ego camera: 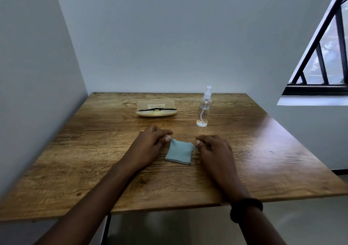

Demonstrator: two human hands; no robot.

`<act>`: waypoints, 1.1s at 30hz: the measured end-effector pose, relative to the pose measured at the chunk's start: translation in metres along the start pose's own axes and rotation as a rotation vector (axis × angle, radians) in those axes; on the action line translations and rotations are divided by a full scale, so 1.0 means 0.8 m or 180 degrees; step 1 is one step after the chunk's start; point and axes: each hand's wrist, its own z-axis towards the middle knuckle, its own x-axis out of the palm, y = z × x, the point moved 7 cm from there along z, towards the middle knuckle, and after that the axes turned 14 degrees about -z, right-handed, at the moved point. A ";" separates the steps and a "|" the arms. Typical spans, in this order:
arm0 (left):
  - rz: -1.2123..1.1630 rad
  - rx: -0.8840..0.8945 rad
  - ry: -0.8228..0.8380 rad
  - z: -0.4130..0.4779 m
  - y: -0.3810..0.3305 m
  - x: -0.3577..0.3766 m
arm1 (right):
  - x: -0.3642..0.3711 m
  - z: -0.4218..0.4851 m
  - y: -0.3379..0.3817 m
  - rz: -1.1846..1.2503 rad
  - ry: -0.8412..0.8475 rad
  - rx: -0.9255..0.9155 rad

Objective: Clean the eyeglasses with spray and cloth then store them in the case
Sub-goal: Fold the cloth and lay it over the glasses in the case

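Observation:
A folded light blue cloth [179, 153] lies on the wooden table [94, 160] between my hands. My left hand [148, 146] rests on the table with its thumb tip touching the cloth's upper left corner. My right hand [214, 150] rests on the other side, thumb tip at the cloth's upper right corner. Neither hand lifts the cloth. At the back of the table an open tan eyeglass case [156, 107] lies with black-framed eyeglasses [157, 110] resting in it. A clear spray bottle [204, 109] with a white nozzle stands upright to the right of the case.
The table stands in a corner, with a wall along its left side and another behind it. A barred window [323, 60] is at the right. The table's near edge runs under my forearms; a dark band is on my right wrist [245, 208].

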 end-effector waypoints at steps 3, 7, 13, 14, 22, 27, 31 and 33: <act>0.0117 0.0023 0.0124 0.014 -0.008 0.003 | 0.008 0.014 0.003 -0.0166 0.0183 0.0054; 0.0380 0.0103 0.0293 0.017 -0.011 0.009 | 0.015 0.018 0.008 -0.0448 0.0316 -0.0092; 0.0316 0.0194 0.0122 0.013 -0.012 0.009 | 0.018 0.021 0.014 -0.0417 0.0289 -0.0070; 0.0319 0.0172 0.0115 0.013 -0.011 0.010 | 0.018 0.021 0.016 -0.0410 0.0255 -0.0092; -0.0323 -0.0081 -0.0186 0.010 -0.001 0.007 | 0.016 0.021 0.027 -0.0160 -0.0068 -0.0438; -0.1009 -0.0161 -0.0277 0.004 -0.003 0.002 | 0.009 0.023 0.020 0.0416 -0.0137 -0.0290; -0.1375 -0.0242 -0.0279 -0.002 -0.003 0.002 | 0.009 0.021 0.012 0.0758 -0.0103 -0.0209; -0.1491 -0.0231 -0.0238 -0.004 -0.005 0.002 | 0.008 0.020 0.013 0.0859 -0.0090 -0.0253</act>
